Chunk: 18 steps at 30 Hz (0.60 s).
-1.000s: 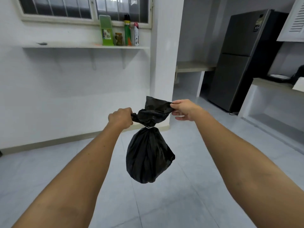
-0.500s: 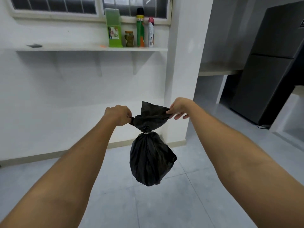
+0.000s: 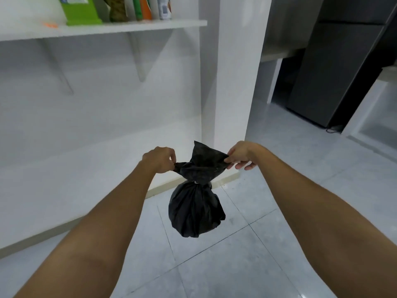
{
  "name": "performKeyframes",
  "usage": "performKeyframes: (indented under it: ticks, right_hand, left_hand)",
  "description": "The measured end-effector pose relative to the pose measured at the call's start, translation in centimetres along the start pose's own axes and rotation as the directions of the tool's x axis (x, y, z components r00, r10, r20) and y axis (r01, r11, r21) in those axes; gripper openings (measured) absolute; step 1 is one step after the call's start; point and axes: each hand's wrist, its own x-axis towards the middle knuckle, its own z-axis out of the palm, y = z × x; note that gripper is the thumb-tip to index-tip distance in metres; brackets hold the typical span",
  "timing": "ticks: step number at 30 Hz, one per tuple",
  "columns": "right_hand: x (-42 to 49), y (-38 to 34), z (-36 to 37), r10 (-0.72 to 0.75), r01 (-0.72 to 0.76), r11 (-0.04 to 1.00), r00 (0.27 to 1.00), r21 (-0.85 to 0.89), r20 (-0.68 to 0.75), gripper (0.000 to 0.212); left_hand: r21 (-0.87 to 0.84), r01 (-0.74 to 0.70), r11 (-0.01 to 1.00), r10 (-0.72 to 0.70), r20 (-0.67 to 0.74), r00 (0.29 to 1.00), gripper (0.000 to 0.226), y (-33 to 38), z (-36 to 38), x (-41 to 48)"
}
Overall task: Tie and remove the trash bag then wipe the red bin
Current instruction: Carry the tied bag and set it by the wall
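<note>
Holding the black trash bag point(image 3: 194, 208) in mid-air over the tiled floor point(image 3: 236, 265), I have it by its two top flaps, with the full belly hanging free below a cinched neck. My left hand point(image 3: 160, 159) is closed in a pinch on the twisted left tail of plastic; my right hand point(image 3: 240, 154) pinches the corner of the wider right flap between thumb and forefinger, with the other fingers loose and spread beneath. The two hands are well apart, pulling the flaps outward.

I judge this to be the tying step, with the bag already out of the bin. The red bin itself is not in view, so I cannot tell where it stands. The next move, as I read it, calls for crossing the two tails and drawing them snug at the neck without tearing the thin plastic, then setting the bag down.

Around me, a white wall and pillar point(image 3: 227, 82) stand ahead, a shelf point(image 3: 103, 30) with bottles sits high on the left, and a dark refrigerator point(image 3: 335, 67) is off to the right. The floor below and to the right is open, giving room to lower the bag.
</note>
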Motion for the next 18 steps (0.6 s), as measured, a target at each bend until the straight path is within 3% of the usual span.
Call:
performKeyframes:
  ticks: [3,8,14,18]
  right_hand:
    - [6.6,0.6,-0.7,-0.065,0.068,0.991,0.997,0.118,-0.031,0.013]
    - [18.8,1.3,0.1,-0.073,0.098,0.957,0.992,0.273,-0.099,0.026]
    - [39.5,3.7,4.7,0.056,0.052,0.857,0.979,0.512,-0.194,0.026]
    - [54.3,6.7,9.0,0.12,-0.014,0.865,0.976,0.502,-0.18,0.024]
  left_hand:
    - [-0.053,-0.017,0.998,0.017,-0.013,1.0,0.009,0.0,1.4,7.0]
    - [-0.147,0.02,0.989,-0.019,0.004,1.0,0.028,-1.6,6.9,17.2]
    - [-0.123,0.116,0.986,-0.119,-0.018,0.993,0.033,-4.9,18.6,33.2]
    - [-0.14,0.135,0.981,-0.12,0.112,0.986,0.028,-7.6,27.3,45.1]
